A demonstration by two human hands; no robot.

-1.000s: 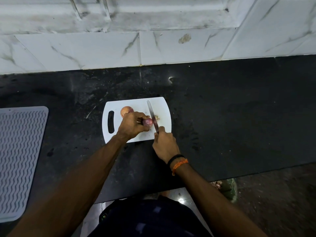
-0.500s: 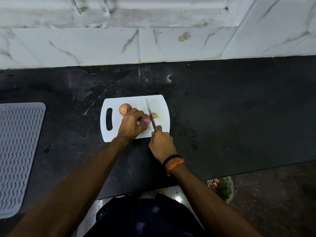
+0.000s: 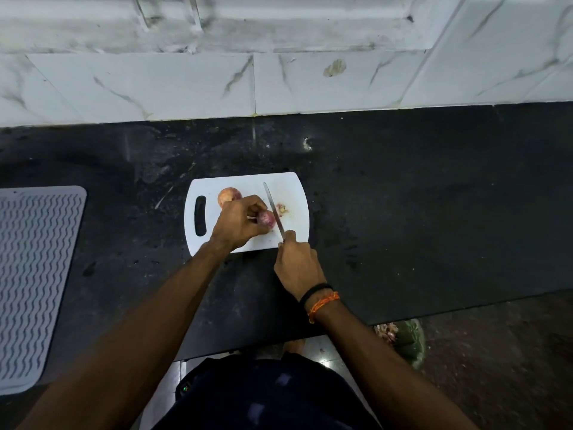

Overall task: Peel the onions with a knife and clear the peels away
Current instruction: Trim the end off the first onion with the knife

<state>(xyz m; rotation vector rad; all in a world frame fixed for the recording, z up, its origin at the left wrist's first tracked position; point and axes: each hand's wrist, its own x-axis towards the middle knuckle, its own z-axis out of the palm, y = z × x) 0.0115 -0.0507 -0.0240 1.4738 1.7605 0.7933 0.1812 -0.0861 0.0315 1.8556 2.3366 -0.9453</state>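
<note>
Down at the centre we see our left hand [image 3: 240, 221] curled around a small reddish onion [image 3: 267, 219], pinning it to the white cutting board [image 3: 293, 193]. Just beside it, our right hand [image 3: 296, 263] grips the handle of a knife [image 3: 273, 207], forefinger laid along the top; the handle itself is hidden in the fist. The narrow blade runs away from us across the board, its edge against the right side of the held onion. On the far side of the blade lies a small scrap of peel [image 3: 281, 208], pale and pinkish, resting on the board. A second onion [image 3: 228, 196], paler and rounder, sits on the board behind our left knuckles, near the board's slotted handle hole. Our right wrist carries a black band [image 3: 316, 291] and an orange thread [image 3: 322, 304].

The board lies on a black stone counter [image 3: 418, 212], close to its near edge. Well apart to our left, a grey ribbed mat [image 3: 34, 274] rests on the same counter. Behind the counter rises a wall of white marble tiles [image 3: 186, 85]. Below the counter's edge, to our right, a green bin [image 3: 409, 339] stands on the floor with what look like peels in it.
</note>
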